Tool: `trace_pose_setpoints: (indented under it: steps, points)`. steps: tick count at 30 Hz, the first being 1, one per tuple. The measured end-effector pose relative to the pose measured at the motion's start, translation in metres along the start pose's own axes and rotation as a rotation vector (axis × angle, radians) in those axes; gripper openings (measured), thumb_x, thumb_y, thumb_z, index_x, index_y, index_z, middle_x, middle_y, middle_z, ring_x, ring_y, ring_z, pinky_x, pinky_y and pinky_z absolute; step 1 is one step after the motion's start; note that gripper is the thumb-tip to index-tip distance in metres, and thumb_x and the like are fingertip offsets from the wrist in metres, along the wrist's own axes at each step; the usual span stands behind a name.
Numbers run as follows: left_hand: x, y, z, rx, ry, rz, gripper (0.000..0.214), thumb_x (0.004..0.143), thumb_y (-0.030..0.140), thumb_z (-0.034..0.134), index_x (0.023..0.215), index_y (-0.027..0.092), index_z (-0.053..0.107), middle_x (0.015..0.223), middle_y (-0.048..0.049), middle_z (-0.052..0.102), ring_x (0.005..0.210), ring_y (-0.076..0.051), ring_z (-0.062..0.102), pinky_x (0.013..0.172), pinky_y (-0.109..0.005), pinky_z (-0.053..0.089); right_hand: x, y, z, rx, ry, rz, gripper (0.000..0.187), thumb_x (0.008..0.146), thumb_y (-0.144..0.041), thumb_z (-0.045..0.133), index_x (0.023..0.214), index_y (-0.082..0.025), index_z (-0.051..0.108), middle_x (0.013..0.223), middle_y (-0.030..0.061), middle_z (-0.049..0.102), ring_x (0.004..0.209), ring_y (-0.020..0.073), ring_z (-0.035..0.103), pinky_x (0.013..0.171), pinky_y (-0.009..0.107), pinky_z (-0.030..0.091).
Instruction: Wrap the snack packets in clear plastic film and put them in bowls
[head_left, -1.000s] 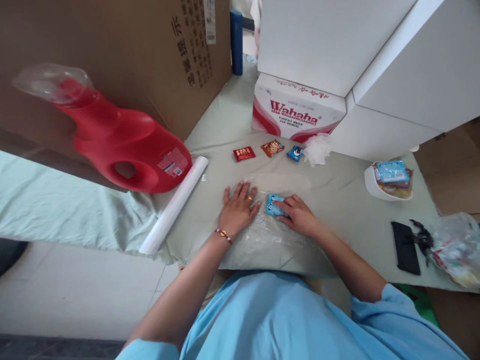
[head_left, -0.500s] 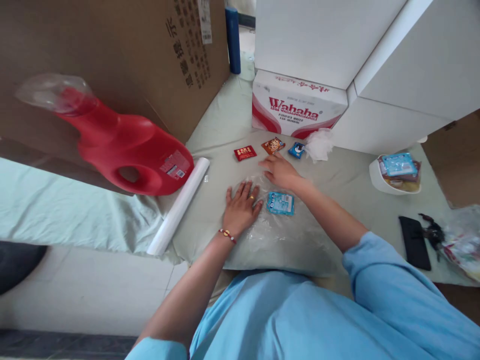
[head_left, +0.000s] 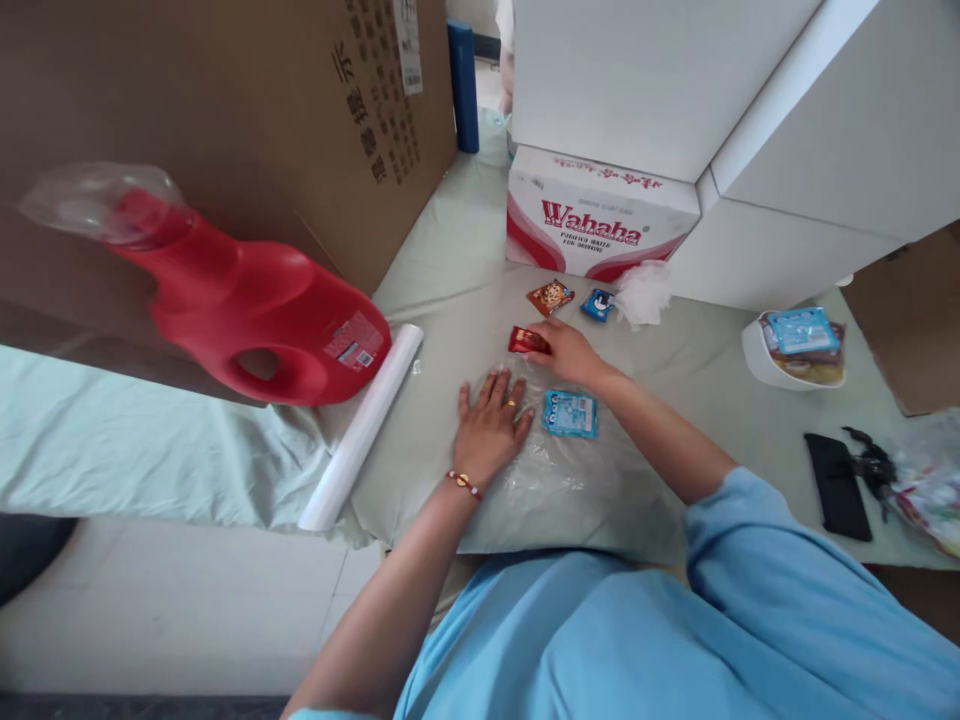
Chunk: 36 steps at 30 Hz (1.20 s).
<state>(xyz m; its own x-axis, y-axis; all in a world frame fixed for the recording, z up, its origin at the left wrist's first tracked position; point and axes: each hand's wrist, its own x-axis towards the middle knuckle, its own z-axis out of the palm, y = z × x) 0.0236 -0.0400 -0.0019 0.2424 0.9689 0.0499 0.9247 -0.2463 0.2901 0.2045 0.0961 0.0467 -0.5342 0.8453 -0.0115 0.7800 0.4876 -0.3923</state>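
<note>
My right hand point(head_left: 568, 353) is closed on a small red snack packet point(head_left: 529, 341), held just above the cloth-covered surface. Flat on the cloth and the edge of a clear plastic sheet point(head_left: 559, 475) lies my left hand point(head_left: 491, 425), its fingers spread. A light-blue packet point(head_left: 570, 414) rests on the plastic between my two arms. Beyond my right hand are an orange-brown snack packet point(head_left: 551, 297) and a small blue packet point(head_left: 598, 305), with crumpled white plastic point(head_left: 643, 294) beside them.
A white roll point(head_left: 361, 430) and a big red jug point(head_left: 270, 310) stand left, before a cardboard box point(head_left: 225, 100). Behind is a Wahaha carton point(head_left: 600, 215). On the right are a white bin of packets point(head_left: 780, 370), a black phone point(head_left: 836, 485) and keys point(head_left: 870, 465). Far back, part of another person point(head_left: 507, 75) shows.
My right hand has taken hold of the red snack packet and brought it from the back left toward me and to the right. My left hand stays flat on the plastic.
</note>
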Motion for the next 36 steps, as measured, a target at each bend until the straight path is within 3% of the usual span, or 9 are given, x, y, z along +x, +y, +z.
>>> trace_pose_setpoints:
  steps: [3, 5, 8, 14, 19, 26, 30, 33, 36]
  points:
    - [0.000, -0.001, -0.001, -0.009, -0.004, 0.007, 0.060, 0.107, 0.054, 0.036, 0.160, 0.027, 0.046, 0.173, -0.0091, 0.035, 0.161, -0.030, 0.029, 0.131, -0.067, 0.011, -0.062, 0.005, -0.015, 0.156, 0.048, 0.020, 0.038, 0.096, -0.042, 0.071, 0.126, -0.018, 0.070, 0.108, 0.0093, 0.069, 0.095, 0.0228, 0.066, 0.088, 0.032, 0.050]
    - [0.000, -0.001, -0.001, -0.009, -0.014, 0.012, 0.063, 0.105, 0.056, 0.038, 0.160, 0.026, 0.045, 0.173, -0.0094, 0.034, 0.162, -0.031, 0.028, 0.131, -0.069, 0.010, -0.093, 0.005, -0.019, 0.163, -0.038, 0.019, 0.034, 0.094, -0.040, 0.074, 0.121, -0.020, 0.072, 0.104, 0.0080, 0.068, 0.091, 0.0223, 0.066, 0.084, 0.031, 0.050]
    - [0.000, -0.002, -0.001, -0.003, -0.017, 0.010, 0.064, 0.105, 0.056, 0.040, 0.160, 0.025, 0.045, 0.173, -0.0104, 0.034, 0.162, -0.032, 0.028, 0.131, -0.069, 0.009, -0.115, -0.001, -0.014, 0.056, -0.173, 0.045, 0.033, 0.091, -0.032, 0.076, 0.122, -0.022, 0.071, 0.112, 0.0087, 0.069, 0.090, 0.0215, 0.068, 0.082, 0.031, 0.050]
    - [-0.001, -0.001, 0.000, 0.002, -0.014, 0.014, 0.063, 0.104, 0.055, 0.042, 0.160, 0.026, 0.047, 0.173, -0.0087, 0.035, 0.161, -0.032, 0.030, 0.132, -0.066, 0.009, -0.110, -0.018, -0.007, -0.173, -0.313, 0.091, 0.063, 0.084, -0.037, 0.085, 0.140, -0.021, 0.061, 0.138, 0.0153, 0.063, 0.100, 0.0272, 0.072, 0.084, 0.033, 0.053]
    - [0.000, -0.001, 0.000, 0.018, -0.015, 0.004, 0.061, 0.105, 0.055, 0.042, 0.159, 0.027, 0.047, 0.173, -0.0078, 0.036, 0.161, -0.031, 0.030, 0.131, -0.066, 0.011, -0.108, -0.028, -0.014, -0.239, -0.382, 0.018, 0.065, 0.088, -0.028, 0.080, 0.148, -0.017, 0.055, 0.142, 0.0171, 0.060, 0.103, 0.0290, 0.073, 0.085, 0.034, 0.054]
    - [0.000, 0.000, 0.001, 0.018, -0.004, 0.001, 0.060, 0.105, 0.054, 0.043, 0.159, 0.027, 0.047, 0.171, -0.0105, 0.039, 0.160, -0.031, 0.032, 0.130, -0.067, 0.013, -0.120, -0.002, -0.006, -0.121, -0.358, -0.102, 0.080, 0.085, -0.026, 0.084, 0.157, -0.026, 0.049, 0.158, 0.0132, 0.051, 0.126, 0.0313, 0.066, 0.100, 0.036, 0.052]
    - [0.001, -0.004, 0.002, -0.017, 0.037, -0.021, 0.065, 0.103, 0.054, 0.050, 0.160, 0.025, 0.045, 0.172, -0.0149, 0.035, 0.160, -0.034, 0.032, 0.128, -0.068, 0.019, -0.127, 0.008, -0.008, -0.055, -0.302, -0.089, 0.089, 0.084, -0.032, 0.086, 0.162, -0.029, 0.043, 0.168, 0.0135, 0.038, 0.128, 0.0319, 0.066, 0.103, 0.039, 0.053]
    - [-0.010, -0.008, -0.002, -0.049, 0.186, -0.047, 0.065, 0.100, 0.049, 0.058, 0.158, 0.023, 0.047, 0.173, -0.0185, 0.032, 0.161, -0.039, 0.028, 0.128, -0.070, 0.019, -0.145, 0.016, -0.019, 0.020, -0.149, -0.061, 0.069, 0.094, -0.037, 0.075, 0.157, -0.026, 0.049, 0.164, 0.0161, 0.042, 0.126, 0.0306, 0.066, 0.101, 0.041, 0.054]
    - [-0.037, -0.011, -0.010, -0.129, 0.336, 0.146, 0.056, 0.099, 0.037, 0.061, 0.152, 0.024, 0.052, 0.163, -0.0173, 0.049, 0.159, -0.035, 0.035, 0.130, -0.066, 0.019, -0.183, 0.030, -0.027, 0.109, -0.003, -0.091, 0.031, 0.105, -0.036, 0.057, 0.130, -0.021, 0.068, 0.129, 0.0152, 0.068, 0.109, 0.0259, 0.069, 0.093, 0.039, 0.056]
